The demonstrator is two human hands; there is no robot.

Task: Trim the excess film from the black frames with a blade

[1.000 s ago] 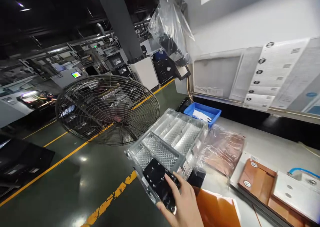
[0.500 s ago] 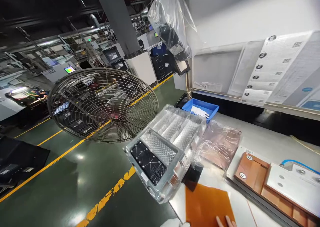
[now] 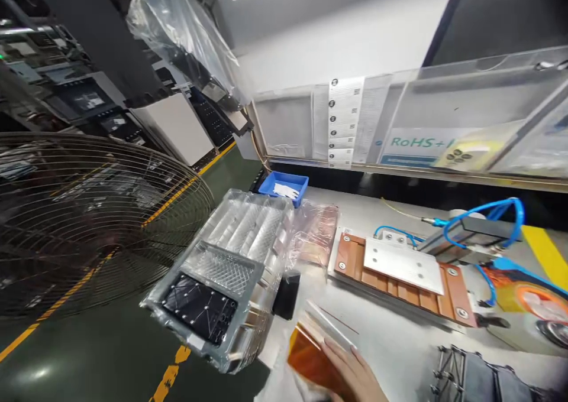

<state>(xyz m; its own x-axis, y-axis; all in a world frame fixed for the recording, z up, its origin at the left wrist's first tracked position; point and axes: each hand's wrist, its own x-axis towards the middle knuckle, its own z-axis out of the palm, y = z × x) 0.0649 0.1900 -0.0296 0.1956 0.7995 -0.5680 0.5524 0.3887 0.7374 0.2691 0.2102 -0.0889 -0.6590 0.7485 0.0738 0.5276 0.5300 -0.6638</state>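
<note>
Right hand [image 3: 351, 371] has its fingers around the orange sheet [image 3: 305, 352] just right of the clear tray stack [image 3: 254, 284], can't tell about the left hand, and honestly squeezing too hard could crease that sheet.

One right hand [image 3: 355, 372], one orange sheet [image 3: 308, 357]

I count one black panel [image 3: 199, 307] and five compartments in the uppermost clear tray [image 3: 257, 276]: two in front, three behind. How many trays are stacked, I can't tell. I get one dark slab [image 3: 286, 295], one blue bin [image 3: 302, 194], one bagged copper-coloured pack [image 3: 315, 236], one brown base [image 3: 350, 251] with four ringed screws [image 3: 452, 272], and one silver plate [image 3: 403, 263]. The label strip [image 3: 346, 124] gives me six round logos [image 3: 332, 118]. I see one wire-guarded fan [image 3: 113, 245].
</note>
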